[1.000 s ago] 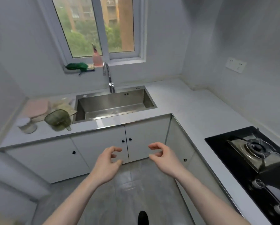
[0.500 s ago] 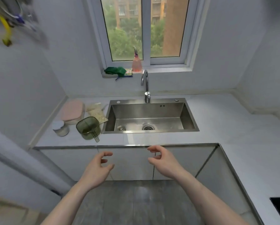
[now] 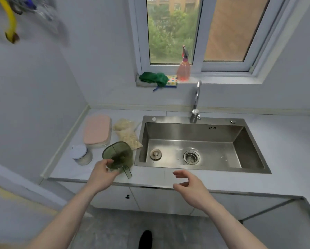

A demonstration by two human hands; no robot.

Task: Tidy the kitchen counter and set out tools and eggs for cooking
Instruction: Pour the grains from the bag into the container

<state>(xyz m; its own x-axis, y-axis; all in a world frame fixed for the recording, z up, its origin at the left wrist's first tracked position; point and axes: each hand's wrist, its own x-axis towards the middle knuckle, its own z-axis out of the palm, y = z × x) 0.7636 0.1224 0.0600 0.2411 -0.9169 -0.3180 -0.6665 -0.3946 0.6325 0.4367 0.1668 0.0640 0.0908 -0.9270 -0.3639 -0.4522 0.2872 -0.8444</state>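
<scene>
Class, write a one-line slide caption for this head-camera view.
Left hand grips a translucent green plastic measuring jug beside the stainless steel sink; right hand hovers open.

Left hand (image 3: 101,174) reaches forward, arm extended, fingers and thumb curled onto near side of green cup (image 3: 118,157). Right hand (image 3: 192,187) right of the cup, well apart, hovering, palm turned left, fingers loosely curved, holding nothing.

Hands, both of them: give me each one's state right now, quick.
Left hand: fingers curled round the near rim of the green measuring cup on the counter, gripping it.
Right hand: open, fingers relaxed, holding nothing.
</scene>
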